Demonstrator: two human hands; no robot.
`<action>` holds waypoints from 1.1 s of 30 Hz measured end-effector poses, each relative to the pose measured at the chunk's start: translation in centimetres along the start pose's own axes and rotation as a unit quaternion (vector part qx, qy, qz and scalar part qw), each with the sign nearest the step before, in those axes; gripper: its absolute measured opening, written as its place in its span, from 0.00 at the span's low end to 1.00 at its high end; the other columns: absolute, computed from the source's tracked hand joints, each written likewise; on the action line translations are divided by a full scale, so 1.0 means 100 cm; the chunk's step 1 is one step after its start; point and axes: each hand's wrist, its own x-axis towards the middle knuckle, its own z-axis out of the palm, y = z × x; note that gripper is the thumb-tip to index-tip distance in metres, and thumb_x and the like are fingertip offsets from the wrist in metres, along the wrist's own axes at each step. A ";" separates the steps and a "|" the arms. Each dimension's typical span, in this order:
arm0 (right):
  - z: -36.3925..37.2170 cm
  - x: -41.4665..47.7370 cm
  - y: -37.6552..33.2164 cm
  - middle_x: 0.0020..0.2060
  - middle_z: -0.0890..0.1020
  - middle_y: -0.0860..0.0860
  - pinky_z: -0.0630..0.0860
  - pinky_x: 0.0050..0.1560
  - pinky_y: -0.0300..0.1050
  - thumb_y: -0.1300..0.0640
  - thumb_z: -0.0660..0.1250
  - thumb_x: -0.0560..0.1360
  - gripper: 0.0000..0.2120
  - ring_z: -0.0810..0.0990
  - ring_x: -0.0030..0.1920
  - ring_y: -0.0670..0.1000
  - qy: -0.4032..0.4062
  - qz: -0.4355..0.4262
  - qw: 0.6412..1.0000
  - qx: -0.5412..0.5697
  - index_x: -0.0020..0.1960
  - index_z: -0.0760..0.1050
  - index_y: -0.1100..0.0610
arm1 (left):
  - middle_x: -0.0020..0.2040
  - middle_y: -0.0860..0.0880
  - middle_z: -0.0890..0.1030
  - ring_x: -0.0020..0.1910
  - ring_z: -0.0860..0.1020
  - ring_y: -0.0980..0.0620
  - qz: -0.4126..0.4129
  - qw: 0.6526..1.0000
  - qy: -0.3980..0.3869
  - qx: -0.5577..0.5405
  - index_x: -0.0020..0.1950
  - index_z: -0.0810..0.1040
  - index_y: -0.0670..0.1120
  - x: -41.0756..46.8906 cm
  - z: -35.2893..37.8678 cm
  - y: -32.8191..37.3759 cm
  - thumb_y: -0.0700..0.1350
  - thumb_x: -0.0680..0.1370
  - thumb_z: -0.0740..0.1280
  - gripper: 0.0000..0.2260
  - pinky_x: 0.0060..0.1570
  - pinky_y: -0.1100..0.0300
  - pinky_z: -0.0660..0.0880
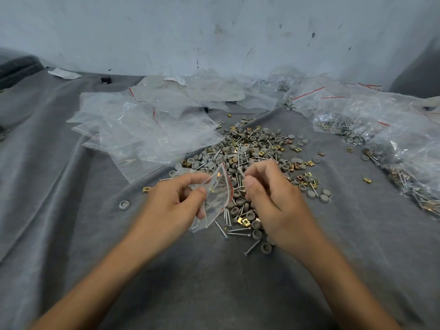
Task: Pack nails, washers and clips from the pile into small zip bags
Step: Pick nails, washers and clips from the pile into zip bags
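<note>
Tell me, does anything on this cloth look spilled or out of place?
A few pieces have strayed from the pile: a lone grey washer and a gold clip lie on the cloth left of the left hand, and a second clip sits off to the right. Nothing looks damaged.

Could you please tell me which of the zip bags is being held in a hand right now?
The small red-striped zip bag pinched by the left hand, raised over the pile's near edge; empty bags lie left, filled bags right.
</note>
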 end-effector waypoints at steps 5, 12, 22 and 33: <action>0.010 -0.002 -0.002 0.41 0.81 0.45 0.77 0.41 0.42 0.54 0.66 0.82 0.03 0.81 0.43 0.46 -0.032 -0.014 0.999 -0.004 0.55 0.76 0.48 | 0.30 0.49 0.83 0.25 0.71 0.59 0.001 1.000 0.002 -0.002 0.55 0.81 0.60 0.000 0.000 0.002 0.53 0.76 0.64 0.10 0.27 0.67 0.68; 0.002 0.001 0.003 0.41 0.83 0.44 0.77 0.42 0.42 0.56 0.71 0.79 0.04 0.82 0.43 0.47 -0.041 0.001 0.999 -0.014 0.51 0.79 0.48 | 0.31 0.49 0.83 0.24 0.69 0.59 -0.003 1.000 0.004 -0.006 0.54 0.81 0.64 0.002 -0.002 -0.001 0.53 0.76 0.64 0.11 0.26 0.66 0.67; -0.004 -0.002 0.010 0.44 0.73 0.39 0.74 0.55 0.53 0.39 0.69 0.75 0.10 0.68 0.52 0.44 -0.242 0.065 0.922 -0.296 0.50 0.76 0.44 | 0.32 0.50 0.84 0.23 0.69 0.61 0.008 1.000 0.003 0.001 0.57 0.79 0.66 0.003 -0.005 -0.006 0.56 0.76 0.64 0.12 0.26 0.68 0.66; 0.000 -0.004 0.002 0.42 0.75 0.43 0.68 0.44 0.41 0.47 0.65 0.77 0.06 0.72 0.47 0.46 -0.237 0.054 0.918 -0.314 0.44 0.74 0.47 | 0.32 0.51 0.84 0.24 0.70 0.61 0.003 1.000 0.001 0.010 0.56 0.78 0.68 0.002 -0.003 -0.004 0.56 0.76 0.63 0.11 0.28 0.68 0.67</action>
